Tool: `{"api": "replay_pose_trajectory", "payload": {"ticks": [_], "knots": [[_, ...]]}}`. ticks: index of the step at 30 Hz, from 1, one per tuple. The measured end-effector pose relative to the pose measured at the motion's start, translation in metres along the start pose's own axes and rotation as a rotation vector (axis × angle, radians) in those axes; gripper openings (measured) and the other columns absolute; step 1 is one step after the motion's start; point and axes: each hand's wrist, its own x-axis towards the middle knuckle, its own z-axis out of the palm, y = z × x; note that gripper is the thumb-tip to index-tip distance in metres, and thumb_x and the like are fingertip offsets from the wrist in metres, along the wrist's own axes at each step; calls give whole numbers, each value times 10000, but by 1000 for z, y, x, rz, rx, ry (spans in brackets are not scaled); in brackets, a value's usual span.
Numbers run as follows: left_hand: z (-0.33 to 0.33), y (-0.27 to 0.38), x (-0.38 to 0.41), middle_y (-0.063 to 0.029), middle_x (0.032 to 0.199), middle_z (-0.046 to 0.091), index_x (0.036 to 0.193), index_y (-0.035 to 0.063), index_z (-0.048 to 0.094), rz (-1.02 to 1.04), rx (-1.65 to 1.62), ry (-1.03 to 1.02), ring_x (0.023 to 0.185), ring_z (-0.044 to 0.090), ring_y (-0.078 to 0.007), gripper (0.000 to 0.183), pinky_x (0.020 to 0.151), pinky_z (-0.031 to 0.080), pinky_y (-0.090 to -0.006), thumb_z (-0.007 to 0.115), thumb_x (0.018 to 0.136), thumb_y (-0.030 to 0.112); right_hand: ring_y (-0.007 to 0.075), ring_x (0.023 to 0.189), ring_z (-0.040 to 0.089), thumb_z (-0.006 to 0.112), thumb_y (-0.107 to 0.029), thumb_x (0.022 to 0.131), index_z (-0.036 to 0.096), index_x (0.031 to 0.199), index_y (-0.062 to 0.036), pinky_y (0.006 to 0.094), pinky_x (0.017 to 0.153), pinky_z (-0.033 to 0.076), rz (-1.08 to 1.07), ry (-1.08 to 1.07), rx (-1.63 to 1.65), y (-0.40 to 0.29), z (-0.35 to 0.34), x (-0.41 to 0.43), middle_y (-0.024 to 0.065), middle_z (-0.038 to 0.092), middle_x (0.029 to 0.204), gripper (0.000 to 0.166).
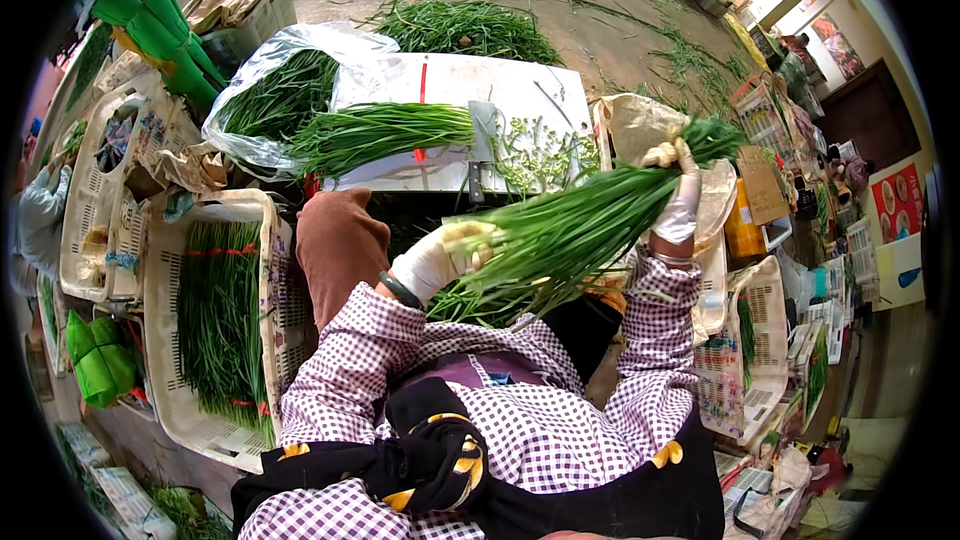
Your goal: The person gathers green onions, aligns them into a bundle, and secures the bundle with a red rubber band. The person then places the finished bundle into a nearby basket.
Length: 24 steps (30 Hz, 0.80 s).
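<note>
My right hand (677, 187), in a white glove, grips a large bunch of garlic chives (577, 221) near one end. My left hand (446, 255), gloved too, is at the bunch's other end; blur hides whether its fingers close on the stalks. Beyond them, a second bunch of chives (390, 131) lies across a white board (510, 79). A cleaver (482, 131) rests at the end of that bunch, its dark handle towards me. Cut pale stem ends (536, 154) are scattered right of the blade. A red strip (423, 82) runs under the bunch.
A clear plastic bag (307, 37) of chives stands at the board's left. A pile of greens (465, 26) lies behind it. At my left is a plastic crate (270, 300) with chives tied in red. More crates (765, 345) stand right. Another person's gloved hand (46, 199) shows far left.
</note>
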Motion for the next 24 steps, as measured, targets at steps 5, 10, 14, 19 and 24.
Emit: {"api": "replay_pose_trajectory", "payload": {"ticks": [5, 10, 14, 19, 24], "knots": [[27, -5, 2, -215, 1317, 510, 1283, -14, 507, -53, -320, 358, 1187, 521, -329, 864, 1016, 419, -465, 512, 793, 697, 165, 613, 511, 554, -159, 926, 593, 869, -18, 295, 652, 471, -51, 287, -242, 27, -22, 7, 21, 510, 631, 157], [34, 3, 4, -170, 1247, 579, 1230, -13, 560, -8, -347, 260, 1107, 579, -288, 913, 986, 446, -425, 414, 784, 770, 203, 687, 535, 531, -185, 924, 521, 691, -57, 337, 725, 468, -11, 367, -231, 31, -56, 10, 46, 534, 656, 266], [23, 1, 7, -148, 1328, 516, 1340, 2, 449, 142, -268, 11, 1190, 523, -271, 926, 984, 443, -436, 465, 783, 742, 207, 701, 540, 531, -180, 918, 522, 684, -57, 350, 738, 475, -34, 414, -229, 41, -52, 10, 56, 541, 663, 265], [31, 5, 10, -142, 1292, 539, 1320, 36, 472, 206, -173, 137, 1151, 546, -289, 813, 928, 484, -464, 535, 811, 667, 218, 710, 548, 515, -184, 925, 527, 689, -50, 362, 730, 485, -38, 431, -237, 44, -76, 22, 63, 539, 658, 272], [7, 1, 12, -116, 1211, 590, 1262, 36, 518, 224, -231, 266, 1071, 594, -233, 637, 900, 509, -398, 509, 895, 557, 217, 688, 551, 519, -158, 909, 542, 705, -40, 348, 720, 484, -56, 461, -174, 41, -60, 18, 58, 541, 661, 237]]}}
